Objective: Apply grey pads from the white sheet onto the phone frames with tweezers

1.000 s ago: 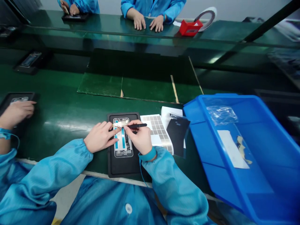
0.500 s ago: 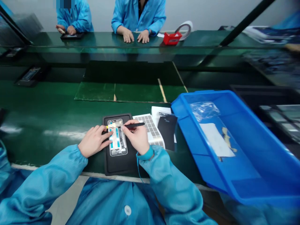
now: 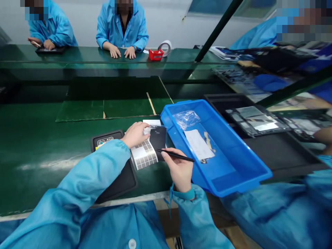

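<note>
Black tweezers (image 3: 176, 156), pinched by the right hand (image 3: 178, 169) between thumb and fingers, crossed the rim of the blue plastic tray (image 3: 233, 188), where a slack pinch could have dropped them in; the left hand (image 3: 135, 135), fingers together, rested on a black film sheet (image 3: 158, 138).

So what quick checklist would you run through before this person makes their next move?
Right hand gripping black tweezers: ok.
Tweezer tips carrying a piece: cannot tell, too small.
Phone frame lying on the black mat: ok, though a sleeve partly covers it.
Sticker sheet beside the left hand: ok.
Wrist strap on the right wrist: ok.
Strap cord connected: cannot tell, its far end is hidden.
</note>
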`<state>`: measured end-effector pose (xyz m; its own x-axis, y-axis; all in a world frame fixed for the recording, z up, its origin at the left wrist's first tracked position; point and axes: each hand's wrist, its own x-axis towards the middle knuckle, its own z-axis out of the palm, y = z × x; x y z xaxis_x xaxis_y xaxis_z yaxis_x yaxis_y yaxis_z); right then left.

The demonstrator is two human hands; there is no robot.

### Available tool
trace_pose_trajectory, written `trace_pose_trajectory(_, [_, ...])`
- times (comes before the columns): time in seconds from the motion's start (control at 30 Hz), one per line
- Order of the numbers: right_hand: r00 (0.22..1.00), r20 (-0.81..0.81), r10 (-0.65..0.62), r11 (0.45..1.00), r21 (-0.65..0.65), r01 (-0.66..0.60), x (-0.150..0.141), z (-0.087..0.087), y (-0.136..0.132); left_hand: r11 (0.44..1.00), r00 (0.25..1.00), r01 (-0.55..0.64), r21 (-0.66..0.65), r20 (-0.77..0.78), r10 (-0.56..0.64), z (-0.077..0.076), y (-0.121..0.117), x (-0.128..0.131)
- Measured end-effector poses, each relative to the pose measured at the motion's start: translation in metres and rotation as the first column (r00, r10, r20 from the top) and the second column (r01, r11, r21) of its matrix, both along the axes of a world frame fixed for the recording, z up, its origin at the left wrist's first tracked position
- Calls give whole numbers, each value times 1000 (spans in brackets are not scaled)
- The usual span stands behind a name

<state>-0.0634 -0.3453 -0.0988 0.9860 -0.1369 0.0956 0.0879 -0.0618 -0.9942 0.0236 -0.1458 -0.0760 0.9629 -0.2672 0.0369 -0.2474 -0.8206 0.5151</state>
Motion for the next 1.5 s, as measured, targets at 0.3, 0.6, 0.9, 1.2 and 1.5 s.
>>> trace_pose_trajectory(0.3, [991, 125, -37, 999, 22, 35, 35, -22, -6, 997, 997, 74, 21, -4, -74, -28, -40, 59])
trace_pose_trajectory(0.6, [926, 364, -94, 994, -10, 105, 64, -22, 8, 980, 998, 59, -189, 0, -60, -21, -25, 42])
trace_pose_trajectory(0.9, [910, 415, 20, 994, -107, 27, 83, -19, 8, 930, 999, -23, -368, -34, 12, -16, -18, 28])
trace_pose_trajectory(1.2, [918, 395, 29, 992, -123, 21, 84, -21, 8, 932, 999, -27, -360, -42, 13, -12, -18, 26])
trace_pose_trajectory(1.5, [933, 360, 9, 992, -122, 38, 82, -17, 9, 941, 999, -26, -338, -45, 12, -11, -19, 26])
